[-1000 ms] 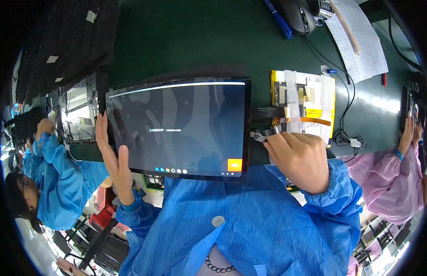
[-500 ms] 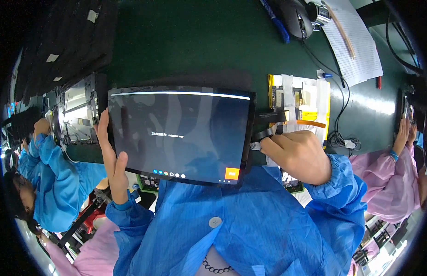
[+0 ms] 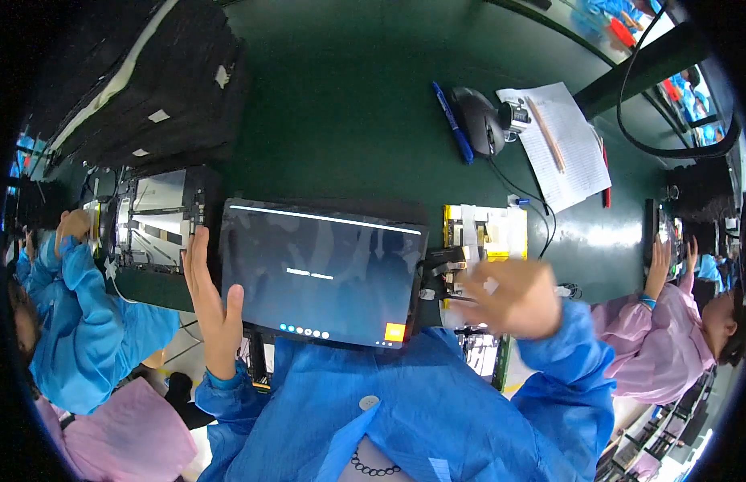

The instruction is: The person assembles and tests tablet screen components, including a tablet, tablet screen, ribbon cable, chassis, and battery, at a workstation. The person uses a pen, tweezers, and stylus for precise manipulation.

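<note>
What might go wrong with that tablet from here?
The tablet might slip or tip: the left hand appears to steady only its left side. The right hand, blurred, is close to the dark strip by the tablet's right edge and could snag it.

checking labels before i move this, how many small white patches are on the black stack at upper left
3 in view on the black stack: the upper-right patch, the middle patch and the lower-left patch. More may be hidden.
</note>
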The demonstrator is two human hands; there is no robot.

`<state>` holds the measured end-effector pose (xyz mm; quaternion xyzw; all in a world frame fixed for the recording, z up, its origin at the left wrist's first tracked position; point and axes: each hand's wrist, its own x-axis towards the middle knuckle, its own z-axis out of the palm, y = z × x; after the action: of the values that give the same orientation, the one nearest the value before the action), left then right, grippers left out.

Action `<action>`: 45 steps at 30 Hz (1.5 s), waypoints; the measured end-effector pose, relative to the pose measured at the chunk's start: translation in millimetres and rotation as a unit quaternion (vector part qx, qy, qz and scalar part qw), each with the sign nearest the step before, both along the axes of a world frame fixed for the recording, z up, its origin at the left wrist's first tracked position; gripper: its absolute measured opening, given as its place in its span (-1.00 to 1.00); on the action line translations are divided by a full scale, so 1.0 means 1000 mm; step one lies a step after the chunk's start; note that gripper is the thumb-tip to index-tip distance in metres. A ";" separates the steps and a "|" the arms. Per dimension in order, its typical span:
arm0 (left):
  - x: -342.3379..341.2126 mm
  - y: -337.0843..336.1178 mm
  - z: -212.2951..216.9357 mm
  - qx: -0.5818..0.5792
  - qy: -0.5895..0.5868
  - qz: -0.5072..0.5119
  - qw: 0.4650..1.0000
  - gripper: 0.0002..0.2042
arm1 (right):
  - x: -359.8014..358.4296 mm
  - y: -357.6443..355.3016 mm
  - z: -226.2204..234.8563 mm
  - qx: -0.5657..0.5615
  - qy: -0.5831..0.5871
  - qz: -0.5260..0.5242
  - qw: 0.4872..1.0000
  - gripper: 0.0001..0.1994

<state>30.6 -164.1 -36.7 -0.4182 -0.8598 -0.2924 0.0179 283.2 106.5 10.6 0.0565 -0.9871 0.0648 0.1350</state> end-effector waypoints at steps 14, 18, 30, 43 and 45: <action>0.021 -0.014 -0.003 0.102 0.055 0.049 0.992 -0.45 | -0.104 0.149 -0.042 -0.058 -0.054 -0.330 0.941 -0.51; 0.020 -0.018 -0.006 0.096 0.058 0.053 0.992 -0.46 | -0.108 0.143 -0.041 -0.039 -0.011 -0.334 0.942 -0.52; 0.022 -0.013 -0.004 0.087 0.070 0.047 0.993 -0.51 | -0.102 0.150 -0.046 -0.092 -0.068 -0.300 0.947 -0.50; 0.086 0.112 0.032 -0.073 -0.018 -0.219 0.973 0.05 | -0.006 -0.011 0.003 -0.040 -0.117 -0.069 0.990 -0.72; 0.090 0.127 0.024 -0.099 -0.005 -0.235 0.967 0.09 | -0.003 -0.022 -0.017 -0.024 -0.113 -0.054 0.992 -0.74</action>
<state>121.0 -37.0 -12.8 -0.6071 -0.7619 -0.2036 -0.0971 280.2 84.6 -6.3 -0.0074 -0.9958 0.0868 0.0267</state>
